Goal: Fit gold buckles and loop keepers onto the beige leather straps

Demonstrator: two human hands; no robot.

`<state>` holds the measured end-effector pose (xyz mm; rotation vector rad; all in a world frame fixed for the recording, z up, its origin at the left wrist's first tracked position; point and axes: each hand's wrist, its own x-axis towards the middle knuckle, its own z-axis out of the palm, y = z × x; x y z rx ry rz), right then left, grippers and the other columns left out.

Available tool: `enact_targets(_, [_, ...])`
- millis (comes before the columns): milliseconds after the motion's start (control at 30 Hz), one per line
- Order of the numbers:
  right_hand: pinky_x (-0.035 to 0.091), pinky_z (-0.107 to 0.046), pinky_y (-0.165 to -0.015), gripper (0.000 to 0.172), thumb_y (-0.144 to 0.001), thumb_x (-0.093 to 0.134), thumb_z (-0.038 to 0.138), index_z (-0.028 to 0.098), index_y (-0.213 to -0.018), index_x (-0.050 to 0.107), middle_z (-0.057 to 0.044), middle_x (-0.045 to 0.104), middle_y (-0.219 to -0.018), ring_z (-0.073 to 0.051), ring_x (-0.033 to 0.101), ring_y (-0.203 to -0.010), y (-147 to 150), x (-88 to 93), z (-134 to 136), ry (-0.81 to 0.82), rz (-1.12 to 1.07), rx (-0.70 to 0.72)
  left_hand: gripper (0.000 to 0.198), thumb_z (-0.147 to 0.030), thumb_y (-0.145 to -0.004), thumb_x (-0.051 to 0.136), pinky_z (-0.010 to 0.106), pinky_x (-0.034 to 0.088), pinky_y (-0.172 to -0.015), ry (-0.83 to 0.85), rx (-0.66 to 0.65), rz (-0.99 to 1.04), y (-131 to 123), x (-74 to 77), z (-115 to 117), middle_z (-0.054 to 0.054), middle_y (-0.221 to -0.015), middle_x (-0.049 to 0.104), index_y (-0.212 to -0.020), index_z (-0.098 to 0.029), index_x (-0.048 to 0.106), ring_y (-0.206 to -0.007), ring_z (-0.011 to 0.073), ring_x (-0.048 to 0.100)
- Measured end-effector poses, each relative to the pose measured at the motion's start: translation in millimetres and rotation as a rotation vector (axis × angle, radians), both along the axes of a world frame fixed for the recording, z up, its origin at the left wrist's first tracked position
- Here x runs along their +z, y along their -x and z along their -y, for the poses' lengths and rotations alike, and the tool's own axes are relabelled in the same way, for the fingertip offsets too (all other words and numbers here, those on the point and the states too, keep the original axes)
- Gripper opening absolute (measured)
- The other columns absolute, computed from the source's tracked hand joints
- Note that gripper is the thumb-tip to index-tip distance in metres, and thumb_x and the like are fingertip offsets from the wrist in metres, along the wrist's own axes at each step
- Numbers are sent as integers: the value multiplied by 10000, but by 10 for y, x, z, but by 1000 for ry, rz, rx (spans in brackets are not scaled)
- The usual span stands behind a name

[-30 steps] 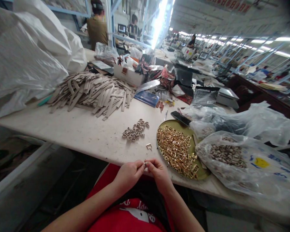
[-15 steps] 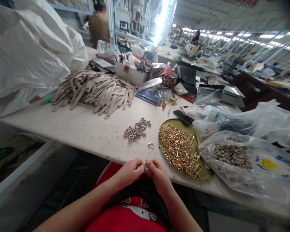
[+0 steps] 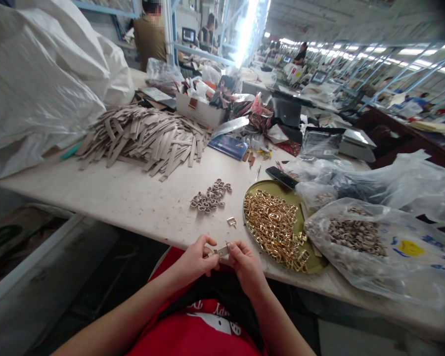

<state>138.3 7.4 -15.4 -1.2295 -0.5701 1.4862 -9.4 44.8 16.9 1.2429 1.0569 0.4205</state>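
Note:
My left hand and my right hand meet just over the near edge of the white table. Between their fingertips they pinch a small metal buckle, partly hidden by my fingers. To the right of my right hand lies a brass tray heaped with gold metal buckles. Straight ahead, a single buckle lies loose on the table. Beyond it sits a small pile of pale metal rings. A clear plastic bag of similar rings lies to the right of the tray.
A large heap of beige leather strips covers the table's middle, with big white sacks to its left. A cardboard box, a phone and more plastic bags stand farther off. A co-worker sits beyond.
My hands have drawn slightly apart and turned the small buckle, which now shows more clearly between them. The view has shifted slightly.

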Motion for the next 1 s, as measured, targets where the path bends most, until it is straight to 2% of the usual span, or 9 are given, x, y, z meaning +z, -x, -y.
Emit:
enact_targets(133, [243,-221,-468,279,-699,646,428,182,-676,515,82,367,-476,-74,293,-453,7,-3,17,-3,44,8,134,-275,-710,497,189,350,-442,29,-18,-17,34,-8,29,-32,-568,589,-743,-173,416,-426,78,477])
enact_targets(233, [243,-218,-472,267,-716,635,417,181,-680,516,82,374,-477,-74,301,-457,26,0,43,-16,74,11,164,-322,-737,477,185,308,-420,13,-75,-37,40,-67,54,-33,-560,572,-691,-170,441,-406,70,435])
enact_targets(367, [272,-217,-487,241,-727,629,392,179,-689,525,74,412,-504,-77,348,-475,96,38,83,-38,77,42,224,-362,-766,457,189,295,-414,-82,-64,-82,24,-127,79,-44,-532,514,-652,-168,467,-416,76,401])
enact_targets(467, [292,-217,-489,248,-717,636,391,173,-663,530,65,443,-517,-81,381,-486,139,51,90,-47,106,68,275,-376,-786,431,197,330,-466,-154,-80,-91,35,-130,81,-27,-564,512,-631,-161,503,-498,98,441])
enact_targets(600, [281,-218,-474,268,-725,619,424,175,-680,531,70,415,-497,-79,355,-467,132,13,72,-42,109,22,273,-364,-778,441,204,348,-528,-188,-113,-80,89,-122,67,-11,-609,530,-622,-158,525,-593,123,471])
enact_targets(767, [246,-221,-465,270,-726,615,436,180,-709,531,74,397,-498,-77,316,-459,165,-53,92,-47,95,-18,342,-426,-786,440,209,311,-503,-201,-46,-83,73,-183,94,-34,-541,476,-577,-161,494,-534,109,420])
enact_targets(900, [269,-223,-480,262,-742,603,413,194,-663,485,75,389,-491,-82,320,-467,245,-86,133,-58,41,-70,314,-396,-799,441,213,315,-504,-204,35,-50,3,-222,165,-28,-560,491,-623,-150,522,-544,113,434])
enact_targets(1000, [286,-221,-487,273,-745,599,403,201,-635,452,75,385,-496,-86,328,-472,288,-102,142,-71,-2,-99,312,-385,-811,438,215,329,-521,-203,47,-1,-19,-202,206,-19,-582,501,-638,-143,535,-562,116,441])
